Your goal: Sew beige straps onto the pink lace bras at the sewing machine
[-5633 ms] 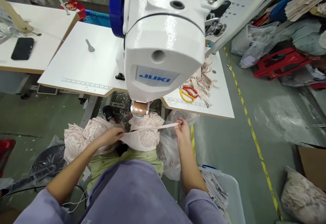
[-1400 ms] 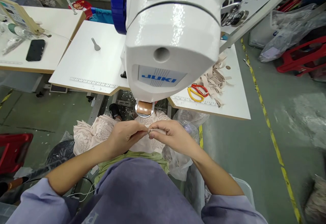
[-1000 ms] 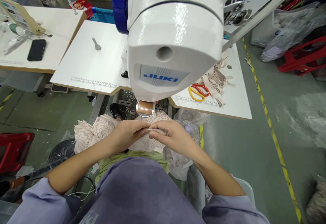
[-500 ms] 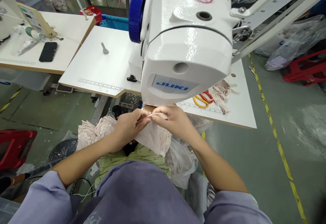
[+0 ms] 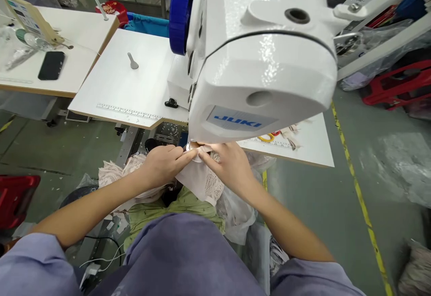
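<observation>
My left hand and my right hand meet right under the head of a white JUKI sewing machine. Both pinch a pale pink strap on a pink lace garment, holding it up against the underside of the machine head. The fingertips nearly touch each other. The needle area is hidden by the machine head. More pink lace hangs down over my lap to the left.
A white worktable carries the machine, with scissors and strap pieces at its right. A black phone lies on the neighbouring table at left. A clear plastic bag hangs below my right hand. A red stool stands far right.
Earlier the strap was stretched between hands held apart; then the hands came together and rose with the garment from my lap up under the machine head. The view has shifted closer.
</observation>
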{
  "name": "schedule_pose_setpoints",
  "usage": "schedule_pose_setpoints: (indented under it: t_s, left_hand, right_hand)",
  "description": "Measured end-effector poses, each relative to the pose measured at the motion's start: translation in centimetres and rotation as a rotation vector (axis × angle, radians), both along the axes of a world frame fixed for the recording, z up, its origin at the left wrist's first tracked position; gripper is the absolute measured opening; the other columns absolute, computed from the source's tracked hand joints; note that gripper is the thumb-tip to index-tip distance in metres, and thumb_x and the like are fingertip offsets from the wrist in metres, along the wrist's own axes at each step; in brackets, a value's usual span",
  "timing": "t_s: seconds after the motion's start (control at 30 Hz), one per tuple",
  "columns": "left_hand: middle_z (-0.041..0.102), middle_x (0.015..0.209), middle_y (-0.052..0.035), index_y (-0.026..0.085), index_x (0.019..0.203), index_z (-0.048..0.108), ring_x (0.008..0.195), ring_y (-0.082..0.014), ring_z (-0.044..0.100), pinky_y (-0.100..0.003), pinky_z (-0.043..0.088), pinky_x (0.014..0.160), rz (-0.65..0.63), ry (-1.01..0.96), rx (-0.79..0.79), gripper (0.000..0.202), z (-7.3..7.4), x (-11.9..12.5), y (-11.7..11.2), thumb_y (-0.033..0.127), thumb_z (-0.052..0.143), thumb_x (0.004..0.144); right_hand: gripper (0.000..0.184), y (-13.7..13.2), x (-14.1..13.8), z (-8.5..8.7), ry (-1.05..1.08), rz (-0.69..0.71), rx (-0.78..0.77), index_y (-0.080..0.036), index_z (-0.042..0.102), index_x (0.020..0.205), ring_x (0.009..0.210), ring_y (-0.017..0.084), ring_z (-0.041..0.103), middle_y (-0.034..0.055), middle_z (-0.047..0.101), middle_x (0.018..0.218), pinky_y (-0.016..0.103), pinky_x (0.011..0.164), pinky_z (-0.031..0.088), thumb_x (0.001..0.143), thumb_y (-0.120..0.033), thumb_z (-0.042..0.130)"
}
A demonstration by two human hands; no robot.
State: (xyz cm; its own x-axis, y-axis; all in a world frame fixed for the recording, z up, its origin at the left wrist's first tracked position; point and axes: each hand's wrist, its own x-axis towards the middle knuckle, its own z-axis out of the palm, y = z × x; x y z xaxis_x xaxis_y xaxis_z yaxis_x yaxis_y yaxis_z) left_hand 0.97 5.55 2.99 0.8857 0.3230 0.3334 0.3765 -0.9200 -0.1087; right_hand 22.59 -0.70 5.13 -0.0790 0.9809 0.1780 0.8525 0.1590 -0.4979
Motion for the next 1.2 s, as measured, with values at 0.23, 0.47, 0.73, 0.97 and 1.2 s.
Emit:
schedule_pose_setpoints:
  t_s: [0.23, 0.47, 0.73, 0.97, 1.2]
  left_hand:
    - [0.055, 0.065, -0.0002, 0.019, 0.134, 0.055, 0.054, -0.0164, 0.045, -0.031, 0.015, 0.048, -0.034, 0.188, -0.166, 0.050, 0.6, -0.3, 1.4, 0.003, 0.039, 0.089]
    - [0.057, 0.067, -0.0003, 0.025, 0.136, 0.053, 0.054, -0.0151, 0.048, -0.029, 0.015, 0.047, -0.087, 0.322, -0.207, 0.054, 1.4, 0.2, 2.8, 0.004, 0.044, 0.087]
    - [0.057, 0.063, -0.0001, 0.013, 0.131, 0.053, 0.049, -0.0158, 0.053, -0.028, 0.021, 0.042, 0.152, 0.206, -0.114, 0.045, 2.4, 1.9, -2.1, 0.005, 0.042, 0.088]
    - [0.059, 0.066, -0.0016, 0.012, 0.123, 0.055, 0.054, -0.0177, 0.057, -0.030, 0.031, 0.044, 0.253, 0.182, -0.109, 0.037, 2.1, 3.2, -2.9, 0.006, 0.046, 0.087]
    - [0.060, 0.063, -0.0017, 0.013, 0.114, 0.058, 0.054, -0.0182, 0.059, -0.029, 0.029, 0.043, 0.285, 0.156, -0.130, 0.031, 2.6, 3.8, -2.8, 0.006, 0.046, 0.086]
  right_hand:
    - [0.021, -2.0, -1.1, -3.6, -0.027, -0.156, 0.356, -0.031, 0.074, 0.110, 0.104, 0.025, 0.056, 0.0080, 0.060, 0.103, 0.049, 0.102, 0.040, 0.093, -0.029, 0.061]
    - [0.040, -3.1, -1.9, -5.7, 0.423, -0.203, 0.111, -0.025, 0.052, 0.135, 0.080, 0.017, 0.061, 0.0068, 0.058, 0.103, 0.032, 0.069, 0.052, 0.096, -0.036, 0.055]
    - [0.031, -2.2, -0.6, -4.8, 0.428, -0.194, 0.042, -0.023, 0.062, 0.122, 0.075, 0.016, 0.056, 0.0107, 0.056, 0.119, 0.033, 0.069, 0.051, 0.093, -0.029, 0.051]
    - [0.018, 0.7, 1.4, -3.5, 0.385, -0.153, -0.051, -0.021, 0.055, 0.067, 0.074, 0.018, 0.053, 0.0037, 0.053, 0.081, 0.032, 0.067, 0.045, 0.084, -0.028, 0.056]
    - [0.009, 2.0, 2.3, -3.3, 0.402, -0.124, -0.102, -0.022, 0.055, 0.069, 0.077, 0.021, 0.056, 0.0026, 0.058, 0.077, 0.033, 0.069, 0.046, 0.077, -0.027, 0.056]
